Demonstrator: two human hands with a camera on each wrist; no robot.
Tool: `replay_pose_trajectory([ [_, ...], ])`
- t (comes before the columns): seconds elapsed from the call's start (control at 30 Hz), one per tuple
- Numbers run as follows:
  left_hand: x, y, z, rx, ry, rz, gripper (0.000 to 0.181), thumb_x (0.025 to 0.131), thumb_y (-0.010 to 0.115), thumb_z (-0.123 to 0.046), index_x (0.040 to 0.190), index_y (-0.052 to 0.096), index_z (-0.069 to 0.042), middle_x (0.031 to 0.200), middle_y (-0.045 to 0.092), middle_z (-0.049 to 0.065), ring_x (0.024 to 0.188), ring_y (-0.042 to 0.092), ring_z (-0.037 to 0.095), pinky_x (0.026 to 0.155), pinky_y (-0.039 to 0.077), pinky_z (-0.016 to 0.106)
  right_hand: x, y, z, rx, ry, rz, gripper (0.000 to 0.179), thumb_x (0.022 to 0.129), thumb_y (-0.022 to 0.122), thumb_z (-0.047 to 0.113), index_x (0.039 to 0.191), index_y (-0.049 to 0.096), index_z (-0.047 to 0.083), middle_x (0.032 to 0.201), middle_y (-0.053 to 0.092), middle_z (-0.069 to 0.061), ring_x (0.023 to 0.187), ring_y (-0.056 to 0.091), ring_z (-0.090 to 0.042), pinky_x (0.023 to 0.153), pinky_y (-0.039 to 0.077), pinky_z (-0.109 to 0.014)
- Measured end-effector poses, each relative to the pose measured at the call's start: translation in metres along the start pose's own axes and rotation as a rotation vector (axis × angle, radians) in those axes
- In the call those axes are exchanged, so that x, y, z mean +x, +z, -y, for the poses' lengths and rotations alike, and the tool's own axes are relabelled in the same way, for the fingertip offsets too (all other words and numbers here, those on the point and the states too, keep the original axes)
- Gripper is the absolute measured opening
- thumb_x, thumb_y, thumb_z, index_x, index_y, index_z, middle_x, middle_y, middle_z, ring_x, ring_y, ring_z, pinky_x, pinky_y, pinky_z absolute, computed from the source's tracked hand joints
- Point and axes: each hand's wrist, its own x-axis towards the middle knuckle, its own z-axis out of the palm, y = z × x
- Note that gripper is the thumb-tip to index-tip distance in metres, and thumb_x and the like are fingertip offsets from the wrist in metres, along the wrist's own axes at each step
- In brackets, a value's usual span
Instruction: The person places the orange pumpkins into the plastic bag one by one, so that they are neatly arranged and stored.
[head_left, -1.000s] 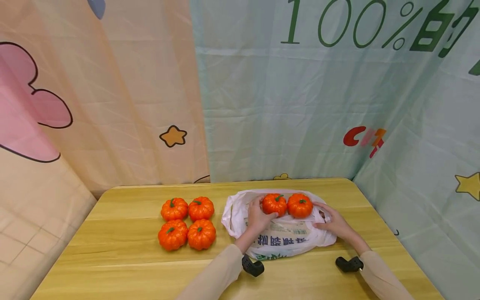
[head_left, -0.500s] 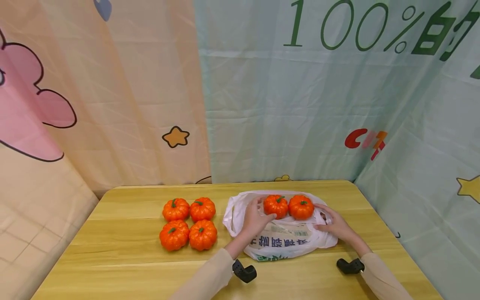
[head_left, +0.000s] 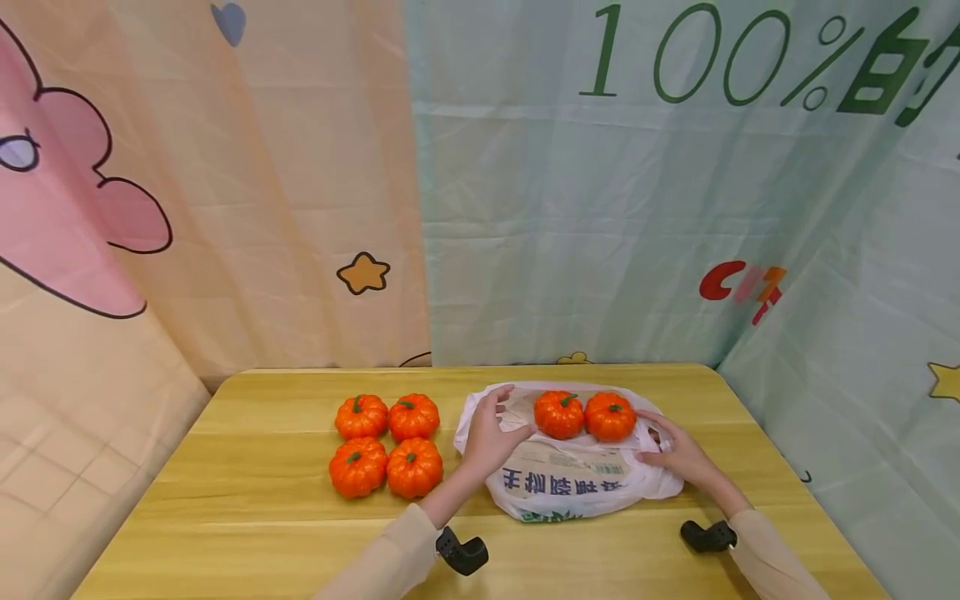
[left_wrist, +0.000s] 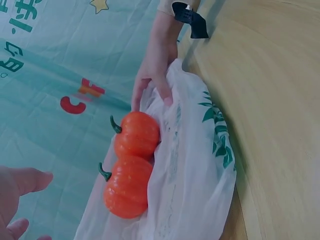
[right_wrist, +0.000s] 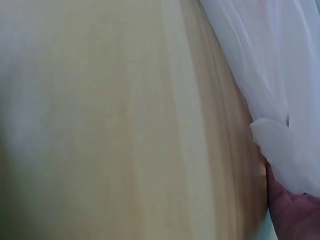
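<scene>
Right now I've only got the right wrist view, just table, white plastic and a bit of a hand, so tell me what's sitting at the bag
Observer: Two orange pumpkins, side by side, with the white plastic bag showing behind and in front of them.
Operator: Okay, and is the left hand on either of those?
Observer: No, the left hand is beside them, on the left, and the left wrist view shows a gap between its fingers and both pumpkins.
Operator: Any other pumpkins about?
Observer: Yes, four more pumpkins stand on the table left of the bag, in two rows of two.
</scene>
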Motion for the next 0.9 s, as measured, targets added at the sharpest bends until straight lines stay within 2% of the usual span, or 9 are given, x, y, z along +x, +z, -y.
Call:
replay_pose_trajectory([
  [0.17,-0.005,-0.015,0.002,0.052,0.021,-0.036,0.063,0.079,0.077,-0.013,0.134,0.048,-0.002,0.13,0.051,0.021,0.116,0.05,0.038,0.101,0.044,0.05,-0.001,0.001,-0.002,-0.005,-0.015,-0.007,0.07,0.081,0.074,0.008,0.141,0.04,-0.002,0.146,0.033,-0.032,0.13,0.031,-0.05,0.103,0.023,-0.072],
  [0.3,-0.008,-0.029,0.007,0.078,0.033,-0.065,0.062,0.079,0.077,-0.011,0.133,0.049,-0.002,0.13,0.052,0.021,0.115,0.05,0.038,0.1,0.045,0.05,0.001,0.0,-0.006,-0.001,0.0,-0.005,0.07,0.082,0.074,0.011,0.141,0.04,-0.001,0.148,0.031,-0.031,0.132,0.027,-0.05,0.104,0.019,-0.073],
  [0.47,-0.014,-0.048,0.01,0.069,0.03,-0.109,0.059,0.078,0.076,-0.006,0.132,0.05,-0.002,0.131,0.052,0.022,0.116,0.05,0.039,0.101,0.044,0.052,0.002,-0.001,-0.007,0.003,0.01,-0.001,0.07,0.082,0.074,0.012,0.142,0.04,0.001,0.149,0.029,-0.031,0.134,0.025,-0.051,0.104,0.018,-0.073],
  [0.77,-0.024,-0.075,0.013,0.08,0.026,-0.144,0.06,0.078,0.077,-0.006,0.132,0.051,-0.005,0.128,0.053,0.016,0.113,0.05,0.033,0.1,0.044,0.051,0.001,-0.002,-0.004,-0.011,0.011,0.006,0.07,0.083,0.074,0.014,0.142,0.039,0.001,0.149,0.029,-0.031,0.134,0.024,-0.052,0.104,0.016,-0.075],
  [0.9,-0.028,-0.088,0.014,0.091,0.016,-0.149,0.06,0.078,0.076,-0.005,0.132,0.051,-0.008,0.128,0.054,0.013,0.114,0.05,0.034,0.1,0.044,0.05,0.001,-0.001,-0.004,-0.018,0.003,0.007,0.07,0.084,0.073,0.014,0.143,0.038,0.0,0.149,0.03,-0.031,0.133,0.027,-0.051,0.104,0.02,-0.073],
])
